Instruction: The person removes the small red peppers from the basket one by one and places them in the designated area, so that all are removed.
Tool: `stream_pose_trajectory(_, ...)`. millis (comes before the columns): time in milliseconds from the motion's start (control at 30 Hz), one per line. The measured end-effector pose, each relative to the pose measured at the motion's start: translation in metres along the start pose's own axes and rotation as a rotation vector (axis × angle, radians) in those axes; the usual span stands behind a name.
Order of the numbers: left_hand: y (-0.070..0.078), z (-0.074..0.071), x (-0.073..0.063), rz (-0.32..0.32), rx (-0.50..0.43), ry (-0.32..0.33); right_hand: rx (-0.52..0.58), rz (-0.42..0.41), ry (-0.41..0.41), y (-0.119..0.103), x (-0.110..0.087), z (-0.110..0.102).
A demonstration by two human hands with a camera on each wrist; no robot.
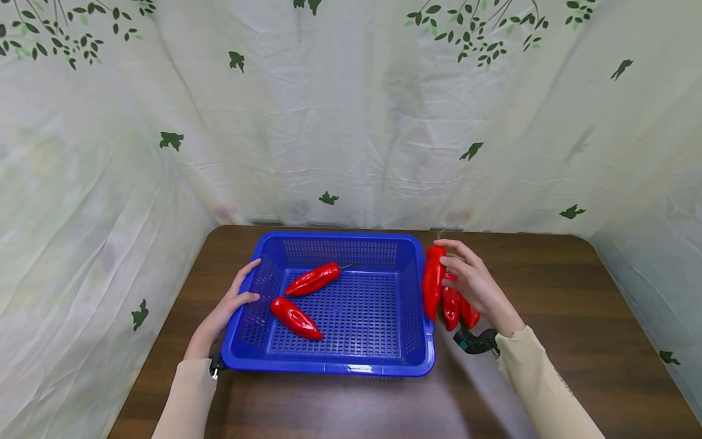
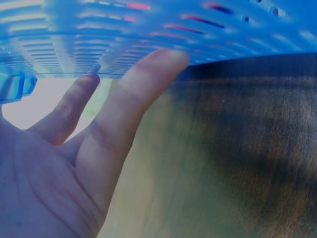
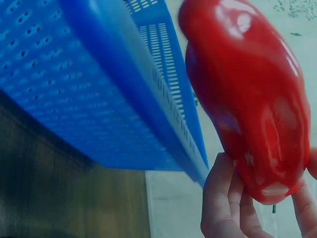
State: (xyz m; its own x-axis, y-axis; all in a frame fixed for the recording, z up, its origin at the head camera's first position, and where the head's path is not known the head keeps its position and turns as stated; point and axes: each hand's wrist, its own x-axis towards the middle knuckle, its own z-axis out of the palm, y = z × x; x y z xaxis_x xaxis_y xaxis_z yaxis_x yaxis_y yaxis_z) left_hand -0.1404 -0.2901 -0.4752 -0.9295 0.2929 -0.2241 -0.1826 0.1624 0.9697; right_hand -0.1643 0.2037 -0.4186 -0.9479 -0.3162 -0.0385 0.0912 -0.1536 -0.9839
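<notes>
A blue plastic basket with perforated walls holds two shiny red chili peppers, one pepper with its stem toward the right and another pepper nearer the front. My left hand touches the basket's left rim, thumb and fingers fairly straight; its palm faces the wall from outside. At the right rim, my right hand pinches the stem end of a red chili pepper between thumb and fingers. Two more peppers, one pepper and a second pepper, show partly behind that hand.
All of this is on a brown wooden table. A pale curtain with leaf prints surrounds its back and sides. Dark bands sit on both wrists, the right band close to the loose peppers.
</notes>
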Motion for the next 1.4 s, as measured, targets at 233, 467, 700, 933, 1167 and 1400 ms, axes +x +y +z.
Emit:
stream_pose_trajectory(233,0.000,0.000,0.000,0.001,0.002,0.001,-0.014,0.008,0.009,0.002,-0.007,-0.010)
stream_pose_trajectory(467,0.000,0.000,0.000,-0.008,0.001,0.005,0.012,0.004,0.028,0.005,-0.013,-0.022)
stream_pose_trajectory(700,0.001,0.001,0.001,-0.012,0.007,0.006,0.000,-0.005,0.055,0.013,-0.021,-0.036)
stream_pose_trajectory(933,0.000,0.000,0.000,-0.007,0.010,0.010,0.080,-0.021,0.055,0.017,-0.028,-0.048)
stream_pose_trajectory(1167,0.000,0.000,0.000,-0.010,-0.001,0.006,0.119,-0.058,0.038,0.016,-0.033,-0.062)
stream_pose_trajectory(1400,0.001,0.001,0.000,-0.012,-0.002,0.012,0.124,-0.072,0.063,0.016,-0.036,-0.073)
